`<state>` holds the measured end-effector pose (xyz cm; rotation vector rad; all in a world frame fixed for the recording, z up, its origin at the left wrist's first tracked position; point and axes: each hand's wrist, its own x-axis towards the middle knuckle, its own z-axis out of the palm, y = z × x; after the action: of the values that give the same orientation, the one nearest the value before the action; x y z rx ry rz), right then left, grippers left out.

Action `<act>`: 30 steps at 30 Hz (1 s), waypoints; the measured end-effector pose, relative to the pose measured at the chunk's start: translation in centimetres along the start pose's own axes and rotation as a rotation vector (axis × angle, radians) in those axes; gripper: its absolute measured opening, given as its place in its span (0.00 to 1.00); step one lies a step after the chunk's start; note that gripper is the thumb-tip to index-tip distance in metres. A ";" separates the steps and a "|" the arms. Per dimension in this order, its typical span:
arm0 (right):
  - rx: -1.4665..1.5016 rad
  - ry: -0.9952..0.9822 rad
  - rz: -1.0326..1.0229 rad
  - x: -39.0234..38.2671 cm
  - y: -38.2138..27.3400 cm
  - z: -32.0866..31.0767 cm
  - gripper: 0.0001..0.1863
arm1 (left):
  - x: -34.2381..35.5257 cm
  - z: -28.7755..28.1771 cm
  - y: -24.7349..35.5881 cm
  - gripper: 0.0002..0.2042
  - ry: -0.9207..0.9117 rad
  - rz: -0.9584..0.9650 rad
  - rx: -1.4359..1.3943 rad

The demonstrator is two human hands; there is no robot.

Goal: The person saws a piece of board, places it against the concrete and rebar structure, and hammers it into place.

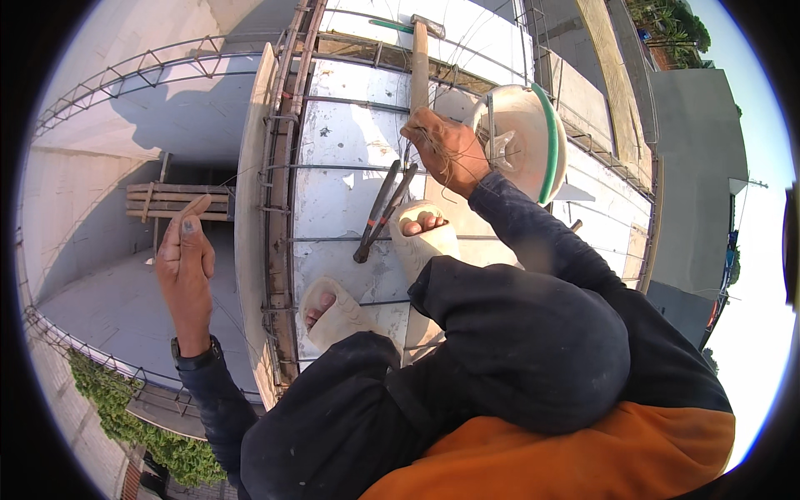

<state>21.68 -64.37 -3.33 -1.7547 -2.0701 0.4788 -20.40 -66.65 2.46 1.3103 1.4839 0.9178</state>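
Out past the plank at left, my left hand (185,271) is raised with its fingers stretched and the thumb alongside; nothing shows in it. My right hand (450,152) is closed around thin tie wires (457,160), with loose ends curling about the fingers. A hammer (420,62) with a wooden handle lies beyond it, the handle's near end at my fingers. Tying pincers (385,212) rest on the white boards in front of my feet, handles apart. Touching distance from my right wrist, a white hard hat (506,112) with a green edge lies tipped over.
Steel rebar (350,169) crosses the white panels (337,137) underfoot. A wooden plank (254,225) stands along the left edge, with a drop to a lower floor beyond. Lashed poles (179,200) are below. A long timber (608,79) runs at far right.
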 end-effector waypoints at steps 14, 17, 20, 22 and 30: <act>-0.092 -0.343 0.306 17.4 4.0 -10.2 0.28 | -1.8 2.4 -2.6 0.18 -0.160 -0.180 -0.137; -0.126 -0.359 0.220 16.4 6.7 -9.1 0.55 | -2.9 1.8 -3.5 0.18 -0.169 -0.258 -0.119; -0.216 -0.442 0.263 12.0 11.2 -14.5 0.65 | -4.7 0.0 -4.1 0.18 -0.114 -0.314 -0.071; -0.292 -0.621 0.500 7.7 12.4 -19.7 0.72 | -5.7 -1.6 -5.3 0.18 -0.055 -0.344 -0.068; -0.083 -0.077 0.744 -6.3 16.1 -19.5 0.45 | -1.6 -0.5 -4.7 0.19 -0.174 -0.303 0.025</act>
<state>46.06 -67.74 5.30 -2.5689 -1.4287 0.6704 -22.27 -68.92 -1.58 1.1137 1.5085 0.5771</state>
